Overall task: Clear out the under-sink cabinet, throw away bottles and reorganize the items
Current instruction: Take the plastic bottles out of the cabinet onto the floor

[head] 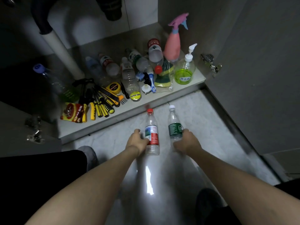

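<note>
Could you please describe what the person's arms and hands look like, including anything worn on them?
Both forearms are bare from the bottom edge of the picture to the wrists, with no sleeves showing. The left hand and right hand wear no gloves, and no watch, bracelet or ring is visible.

Both bare forearms reach forward side by side. The left hand (138,141) curls around a bottle's lower body, thumb uppermost. The right hand (186,142) does likewise, fingers wrapped around a second bottle, wrists level and near each other.
</note>
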`<state>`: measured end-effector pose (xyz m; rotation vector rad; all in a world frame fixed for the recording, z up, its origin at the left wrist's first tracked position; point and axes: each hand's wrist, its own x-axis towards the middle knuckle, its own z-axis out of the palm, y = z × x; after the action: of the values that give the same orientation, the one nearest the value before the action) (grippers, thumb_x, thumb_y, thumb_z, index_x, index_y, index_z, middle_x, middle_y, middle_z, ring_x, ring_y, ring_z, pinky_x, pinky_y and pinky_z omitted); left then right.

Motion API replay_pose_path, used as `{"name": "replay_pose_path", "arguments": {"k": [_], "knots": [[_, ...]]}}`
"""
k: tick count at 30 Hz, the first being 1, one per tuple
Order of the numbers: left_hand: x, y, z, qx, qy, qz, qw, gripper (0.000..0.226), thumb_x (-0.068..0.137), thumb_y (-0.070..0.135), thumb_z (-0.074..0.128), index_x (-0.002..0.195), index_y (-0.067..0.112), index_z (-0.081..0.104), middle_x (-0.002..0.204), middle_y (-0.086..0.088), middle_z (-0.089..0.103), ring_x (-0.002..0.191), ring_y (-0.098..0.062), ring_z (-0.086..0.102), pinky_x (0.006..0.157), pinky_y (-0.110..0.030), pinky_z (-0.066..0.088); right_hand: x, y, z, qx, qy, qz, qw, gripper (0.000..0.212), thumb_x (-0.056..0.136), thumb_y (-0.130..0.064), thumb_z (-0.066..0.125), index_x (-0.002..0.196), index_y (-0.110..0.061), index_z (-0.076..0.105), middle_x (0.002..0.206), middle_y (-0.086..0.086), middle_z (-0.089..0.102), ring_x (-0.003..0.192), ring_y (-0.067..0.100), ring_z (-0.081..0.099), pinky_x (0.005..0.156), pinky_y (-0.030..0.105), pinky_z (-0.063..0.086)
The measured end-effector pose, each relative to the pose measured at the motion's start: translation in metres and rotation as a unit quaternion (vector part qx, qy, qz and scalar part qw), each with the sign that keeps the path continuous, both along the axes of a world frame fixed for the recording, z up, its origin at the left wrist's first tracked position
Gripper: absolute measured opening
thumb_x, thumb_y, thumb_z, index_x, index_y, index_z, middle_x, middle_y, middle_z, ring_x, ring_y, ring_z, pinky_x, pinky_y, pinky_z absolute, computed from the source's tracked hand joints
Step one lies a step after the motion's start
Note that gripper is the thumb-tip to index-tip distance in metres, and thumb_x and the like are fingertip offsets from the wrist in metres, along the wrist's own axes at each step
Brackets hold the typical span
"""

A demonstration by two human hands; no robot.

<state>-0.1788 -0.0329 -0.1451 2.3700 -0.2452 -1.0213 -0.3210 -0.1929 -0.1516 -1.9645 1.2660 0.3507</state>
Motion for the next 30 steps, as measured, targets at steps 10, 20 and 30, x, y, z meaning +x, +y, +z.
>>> {"name": "replay_pose_path", "arguments": {"k": [10, 20, 30], "knots": [[0.055, 0.058, 0.083, -0.056, -0.034, 0.064, 0.996, 0.016, 0.091, 0.015, 0.051, 0.089, 0.009, 0.066, 0.103, -0.018, 0.069, 0.101, -0.036, 0.064, 0.09, -0.044, 0.055, 0.063, 0.028, 0.06, -0.045, -0.121, 0.055, 0.99, 0.031, 0.094, -0.022, 0.061, 0.125, -0.018, 0.062, 0.116, 0.006, 0.067, 0.107, 0.026, 0.062, 0.095, 0.037, 0.05], [0.168, 0.108, 0.148, -0.053, -0.149, 0.244, 0.957, 0.034, 0.09, 0.029, 0.064, 0.118, 0.009, 0.063, 0.121, -0.017, 0.064, 0.116, -0.035, 0.058, 0.098, -0.034, 0.048, 0.192, 0.036, 0.129, -0.114, -0.165, 0.167, 0.965, 0.029, 0.087, -0.029, 0.065, 0.113, -0.018, 0.063, 0.111, 0.009, 0.068, 0.105, 0.031, 0.063, 0.084, 0.037, 0.051], [0.258, 0.097, 0.129, -0.118, -0.119, 0.356, 0.919, 0.089, 0.078, 0.032, 0.082, 0.148, 0.014, 0.031, 0.144, -0.014, 0.046, 0.133, -0.036, 0.044, 0.11, -0.047, 0.037, 0.259, 0.006, 0.113, -0.206, -0.115, 0.161, 0.958, 0.073, 0.083, -0.05, 0.072, 0.137, -0.013, 0.04, 0.139, 0.014, 0.05, 0.124, 0.035, 0.053, 0.094, 0.045, 0.05]]}}
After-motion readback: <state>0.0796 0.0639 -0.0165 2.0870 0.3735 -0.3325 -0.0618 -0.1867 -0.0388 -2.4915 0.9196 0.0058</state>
